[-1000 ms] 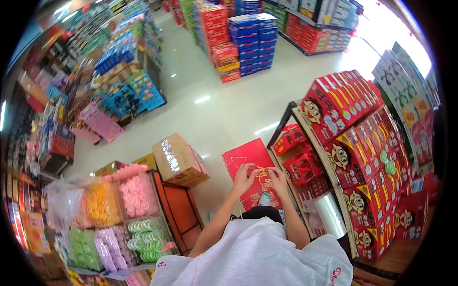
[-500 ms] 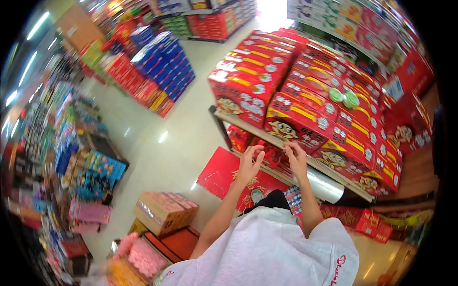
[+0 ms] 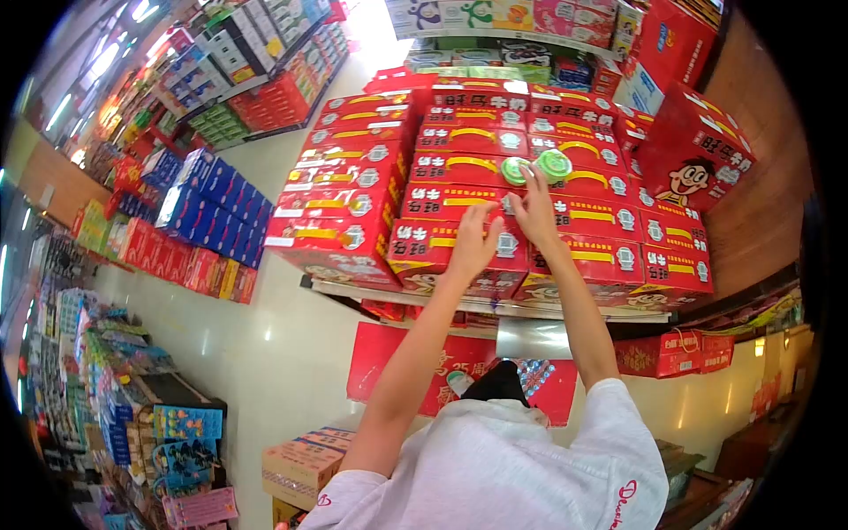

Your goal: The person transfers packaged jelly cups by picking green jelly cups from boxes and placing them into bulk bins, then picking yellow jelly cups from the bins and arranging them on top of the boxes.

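Two round green-and-white containers point(image 3: 554, 165) sit side by side on top of red milk cartons point(image 3: 477, 168) with yellow handles. My right hand point(image 3: 535, 215) reaches over the cartons, fingers stretched out and apart. Its fingertips overlap the edge of the left green container point(image 3: 514, 172); whether they press on it I cannot tell. Lower and to the left, my left hand point(image 3: 474, 246) is over a front carton point(image 3: 424, 243), its fingers parted and nothing visible in them.
The cartons stand on a shelf with a pale front edge point(image 3: 583, 312). A red mat point(image 3: 380, 358) lies on the floor below. Stacked blue boxes point(image 3: 212, 208) are at the left, a cardboard box point(image 3: 300, 468) at the lower left, and a large red carton point(image 3: 698, 155) at the right.
Both hands have moved forward from the shelf's front edge to over the cartons, the right reaching the green containers. The view has turned to face the cartons more squarely.
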